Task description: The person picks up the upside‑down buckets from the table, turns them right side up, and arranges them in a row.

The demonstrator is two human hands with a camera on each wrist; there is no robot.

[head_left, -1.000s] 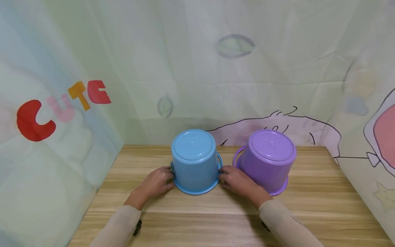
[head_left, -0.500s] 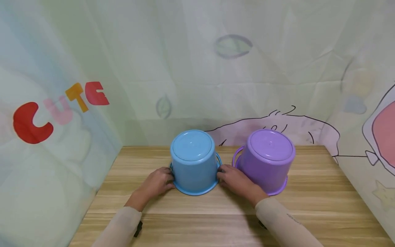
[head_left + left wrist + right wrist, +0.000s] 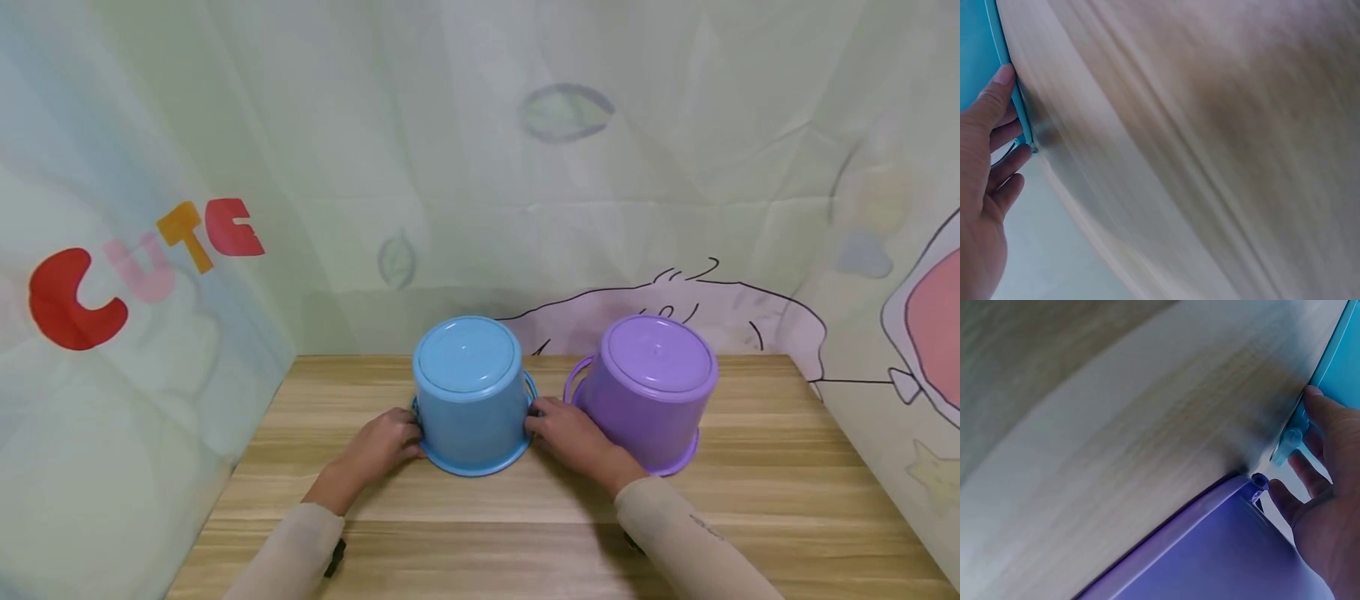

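Observation:
A blue bucket [image 3: 471, 417] stands upside down on the wooden table, its base facing up. My left hand [image 3: 382, 442] holds its rim on the left side; in the left wrist view the thumb [image 3: 1004, 75] lies on the rim [image 3: 1021, 109] with the fingers bent around it. On the opposite side my right hand [image 3: 570, 433] grips the rim by the handle joint [image 3: 1291, 439], thumb [image 3: 1322, 406] against the edge. A purple bucket [image 3: 645, 425], also upturned, sits just right of that hand; one right finger is very near its handle knob [image 3: 1260, 481].
The wood-grain table [image 3: 480, 550] reaches back to a printed cloth wall [image 3: 420, 167]. More cloth borders both sides, with the letters CUTE [image 3: 78, 298] on the left. The purple bucket's handle [image 3: 573, 379] arches toward the blue bucket.
Both hands keep their places on the blue bucket, and both buckets stay put. The head view has shifted very slightly; the right forearm has moved a little to the left.

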